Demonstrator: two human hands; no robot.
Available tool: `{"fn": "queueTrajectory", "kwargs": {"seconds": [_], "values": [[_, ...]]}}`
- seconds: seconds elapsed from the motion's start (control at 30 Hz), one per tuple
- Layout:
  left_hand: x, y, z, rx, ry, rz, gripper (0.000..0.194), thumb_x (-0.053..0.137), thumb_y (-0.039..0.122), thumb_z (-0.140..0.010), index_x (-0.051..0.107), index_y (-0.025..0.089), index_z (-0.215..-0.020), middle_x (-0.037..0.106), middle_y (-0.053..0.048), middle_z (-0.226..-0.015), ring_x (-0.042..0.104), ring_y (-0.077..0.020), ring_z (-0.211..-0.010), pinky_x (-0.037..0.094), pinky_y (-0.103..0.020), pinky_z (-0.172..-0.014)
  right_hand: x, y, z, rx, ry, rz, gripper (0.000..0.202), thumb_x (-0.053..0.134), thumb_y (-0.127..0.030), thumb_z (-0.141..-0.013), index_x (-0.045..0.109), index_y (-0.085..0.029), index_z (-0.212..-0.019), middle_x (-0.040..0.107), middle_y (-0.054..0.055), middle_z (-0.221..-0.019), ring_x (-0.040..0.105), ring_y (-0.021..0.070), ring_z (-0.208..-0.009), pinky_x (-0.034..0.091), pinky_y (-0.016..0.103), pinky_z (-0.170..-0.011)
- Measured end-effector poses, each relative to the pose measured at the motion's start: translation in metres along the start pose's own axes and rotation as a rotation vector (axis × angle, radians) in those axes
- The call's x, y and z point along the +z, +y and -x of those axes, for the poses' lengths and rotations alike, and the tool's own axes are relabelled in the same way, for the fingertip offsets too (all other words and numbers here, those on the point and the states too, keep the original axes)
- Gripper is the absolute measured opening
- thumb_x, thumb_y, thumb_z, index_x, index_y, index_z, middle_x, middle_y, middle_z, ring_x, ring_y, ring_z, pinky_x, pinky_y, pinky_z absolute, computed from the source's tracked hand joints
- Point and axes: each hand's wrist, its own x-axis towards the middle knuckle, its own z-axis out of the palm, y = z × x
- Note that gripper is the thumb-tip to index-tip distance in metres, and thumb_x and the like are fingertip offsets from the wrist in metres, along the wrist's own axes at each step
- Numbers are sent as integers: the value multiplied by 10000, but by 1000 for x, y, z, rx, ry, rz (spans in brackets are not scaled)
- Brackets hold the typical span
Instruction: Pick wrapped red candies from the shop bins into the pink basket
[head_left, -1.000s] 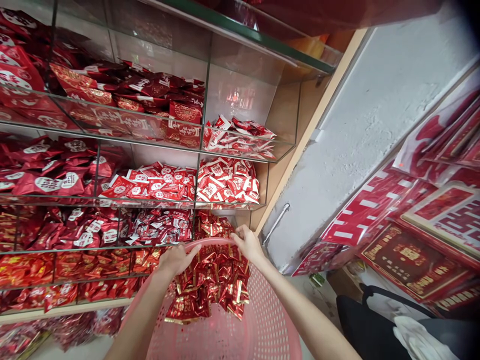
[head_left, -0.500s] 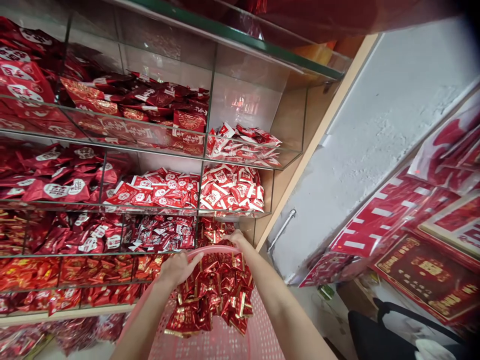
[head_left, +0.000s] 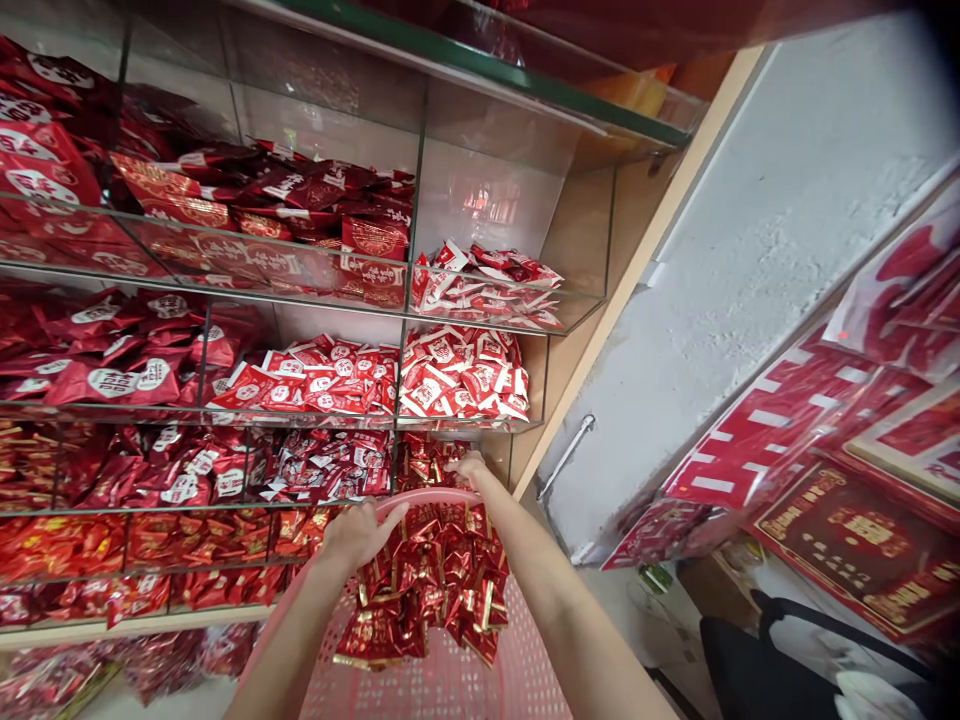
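Clasped basket rim (head_left: 433,494) with left hand (head_left: 354,537), lower centre; had right hand (head_left: 471,471) nearer shelved packets (head_left: 422,462), just above rim; couldn't tell right grasp.

Right grip (head_left: 471,470) reached farther toward shelved packets (head_left: 422,466).

Nothing reads clearly: blurred characters mark the white oval labels (head_left: 112,382) on shiny deep-red pouches (head_left: 69,388), the small red-and-gold foil packets (head_left: 424,580) and the flat dark-red rectangular panel (head_left: 855,545).

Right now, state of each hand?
Left hand: closed on the basket rim.
Right hand: by the shelf packets; open or closed cannot be told.
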Motion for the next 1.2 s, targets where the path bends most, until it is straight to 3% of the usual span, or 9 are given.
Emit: {"fn": "queueTrajectory", "kwargs": {"seconds": [0.33,0.53,0.7,0.8,0.9,1.07,1.2], "values": [[-3,-1,-2,-14,-25,55,895,55,759,-684,594,133,-1028,662,-194,-984,600,-348,-941,441,-451,-775,-33,-10,34,-76,-34,-242,333,747,-274,-502,465,-173,-648,473,-65,-483,439,67,-420,311,175,-382],[-7,0,0,-21,-59,84,921,45,770,-673,605,125,-1016,649,-209,-1019,585,-353,-975,429,-457,-807,-58,-18,88,-210,-241,-457,375,724,-410,-564,438,-183,-650,624,-2,-735,595,105,-688,471,206,-604],[-12,-2,-2,-17,-88,138,933,16,762,-679,618,134,-1016,627,-207,-1074,563,-365,-1010,410,-473,-833,-65,-14,130,-256,-423,-519,385,680,-483,-625,498,-178,-772,643,36,-911,614,145,-841,479,253,-712],[-13,-4,-4,-17,-100,175,943,-14,743,-689,630,139,-1022,621,-204,-1095,555,-365,-1025,405,-473,-837,-62,-6,141,-385,-295,-380,370,631,-497,-676,508,-170,-800,631,22,-827,600,147,-781,464,243,-664],[-11,-6,-6,-14,-96,184,938,-5,742,-690,630,144,-1036,616,-198,-1109,554,-358,-1032,406,-466,-837,-59,2,154,-623,-164,-176,282,562,-429,-762,516,-165,-848,602,11,-764,564,136,-710,438,239,-637],[-7,-7,-7,-15,-87,184,939,6,769,-673,633,169,-1034,625,-179,-1104,553,-357,-1032,409,-466,-828,-58,7,192,-1007,-4,528,175,463,-211,-838,508,-193,-1006,573,45,-927,540,167,-835,415,290,-732],[-7,-6,-5,-26,-73,169,946,15,783,-662,644,164,-1002,645,-178,-1058,565,-363,-1005,408,-467,-824,-50,9,212,-1125,106,985,168,455,-144,-837,511,-195,-987,542,51,-901,513,196,-867,397,339,-756]]}}
